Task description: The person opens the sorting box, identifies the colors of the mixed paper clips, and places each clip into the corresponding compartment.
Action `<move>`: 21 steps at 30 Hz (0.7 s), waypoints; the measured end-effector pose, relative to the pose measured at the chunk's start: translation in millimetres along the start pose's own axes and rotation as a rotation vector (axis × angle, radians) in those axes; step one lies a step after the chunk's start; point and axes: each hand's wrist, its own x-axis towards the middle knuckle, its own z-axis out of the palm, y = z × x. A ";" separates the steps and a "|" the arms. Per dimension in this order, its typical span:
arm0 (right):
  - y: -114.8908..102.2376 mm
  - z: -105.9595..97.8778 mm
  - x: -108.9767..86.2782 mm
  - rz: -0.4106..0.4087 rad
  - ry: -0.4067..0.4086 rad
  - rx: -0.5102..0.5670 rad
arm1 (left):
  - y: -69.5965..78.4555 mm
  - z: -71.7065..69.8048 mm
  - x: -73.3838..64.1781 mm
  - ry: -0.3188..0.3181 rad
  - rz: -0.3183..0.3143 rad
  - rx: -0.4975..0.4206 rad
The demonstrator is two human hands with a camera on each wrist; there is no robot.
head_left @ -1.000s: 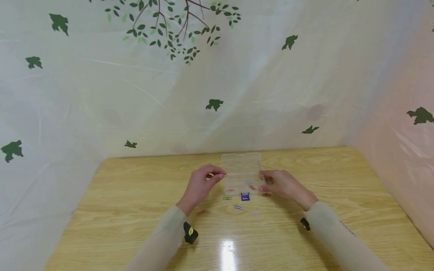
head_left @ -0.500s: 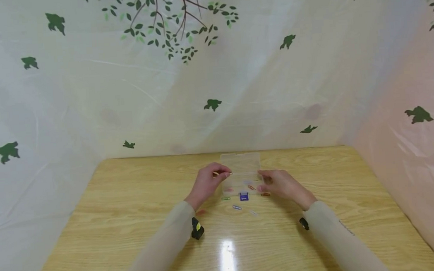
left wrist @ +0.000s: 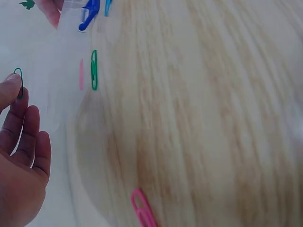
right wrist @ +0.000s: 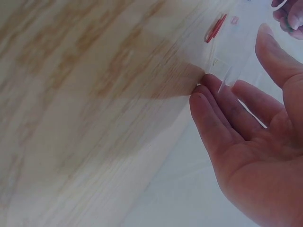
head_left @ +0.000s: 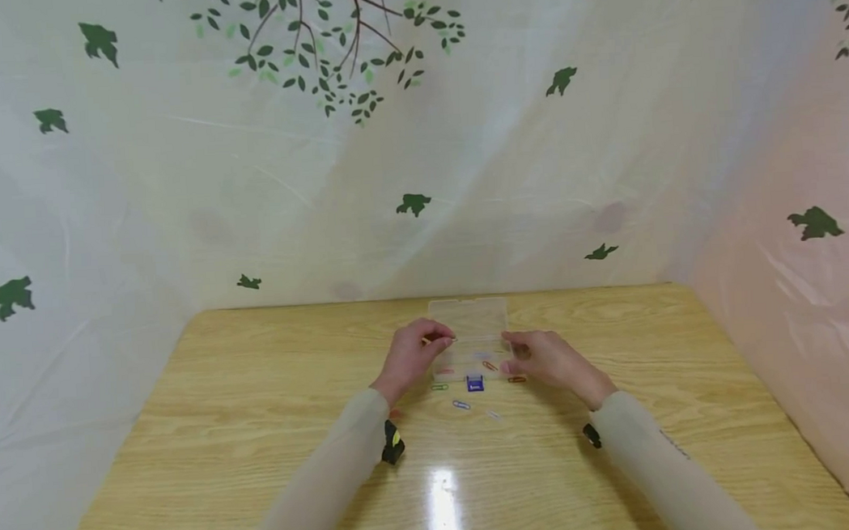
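Observation:
A clear plastic box stands at the table's far middle, its lid (head_left: 467, 315) raised at the back. My left hand (head_left: 411, 356) is above the box's left part and pinches a green paper clip (left wrist: 21, 84) between thumb and finger. My right hand (head_left: 550, 359) holds the box's right side, thumb near the front and a finger near the hinge. A red paper clip (head_left: 490, 365) shows in the box's area, along with a pinkish one. On the box's front is a blue latch-like piece (head_left: 475, 383).
Loose paper clips lie before the box: a green one (head_left: 439, 387), a blue one (head_left: 461, 404), a pale one (head_left: 494, 414), a red one (head_left: 517, 379) and a pink one (left wrist: 143, 208). A printed curtain (head_left: 305, 224) hangs behind the wooden table (head_left: 210, 456).
My left hand has moved right, from the box's left edge to over its inside, with the green paper clip. The right hand and the box hold their place.

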 end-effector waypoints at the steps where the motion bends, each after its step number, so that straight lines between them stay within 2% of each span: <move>1: 0.0 0.5 0.1 0.000 -0.001 0.001 | -0.9 0.3 -0.1 0.000 -0.006 -0.001; 11: -0.3 0.1 -0.3 -0.012 0.004 0.008 | -6.8 -0.7 0.5 -0.012 -0.038 0.017; 16: -1.3 0.0 -0.1 -0.014 0.002 0.006 | -8.4 -1.7 0.5 -0.033 -0.088 0.025; 21: -1.3 -0.3 -0.4 -0.017 0.002 0.004 | -11.3 -1.8 0.6 -0.053 -0.093 0.077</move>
